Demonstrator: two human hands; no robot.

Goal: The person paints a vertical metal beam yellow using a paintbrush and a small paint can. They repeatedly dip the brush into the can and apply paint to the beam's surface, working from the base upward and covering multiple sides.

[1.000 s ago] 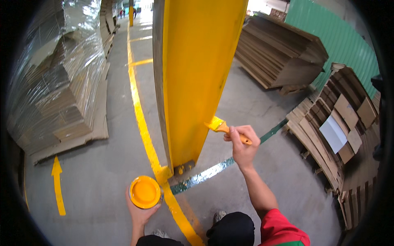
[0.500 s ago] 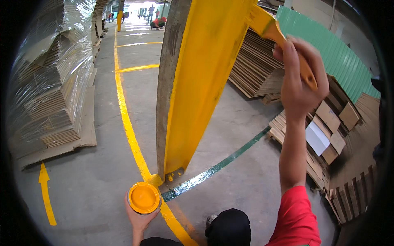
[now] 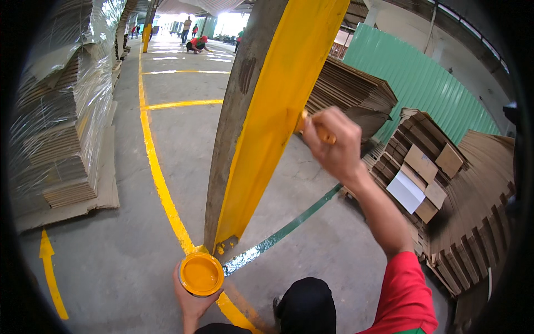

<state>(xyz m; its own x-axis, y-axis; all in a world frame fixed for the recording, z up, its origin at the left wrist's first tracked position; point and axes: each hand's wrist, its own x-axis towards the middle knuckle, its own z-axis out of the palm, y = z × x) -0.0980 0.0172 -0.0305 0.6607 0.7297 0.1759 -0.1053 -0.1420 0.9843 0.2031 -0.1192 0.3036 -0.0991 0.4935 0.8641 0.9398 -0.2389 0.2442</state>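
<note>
Right hand [image 3: 335, 142] grips the brush [image 3: 326, 135] by its handle, fingers closed around it; brush head is at the right edge of the yellow face of the column [image 3: 278, 106], bristles mostly hidden. Left hand [image 3: 194, 300] is wrapped round the side of the can [image 3: 201, 293], mouth up, orange-yellow paint [image 3: 201, 274] inside. Can sits low, just in front of the column base — handy for reloading, probably.

Doing it well, my judgement: light load on the brush, long even strokes along the column, wrist loose, bristles flat to the face. Go easy at the edge, where paint may bead or run over. Keep the can level; the paint could slop if the body leans with the stroke. Grey flange [image 3: 239, 83] on the left is bare, so a steady line along that border matters.

Counts: two hands, one brush, one can. One column close up, one more far off with a yellow lower part [image 3: 147, 36]. One green stripe [image 3: 300, 220], one yellow floor arrow [image 3: 53, 278]. One film-wrapped stack [image 3: 61, 139] at left; at least two cardboard stacks [image 3: 356, 94] at right, one white sheet [image 3: 406, 191] there. Distant people: at least four, one crouching [image 3: 197, 44] — rest too small to count.
</note>
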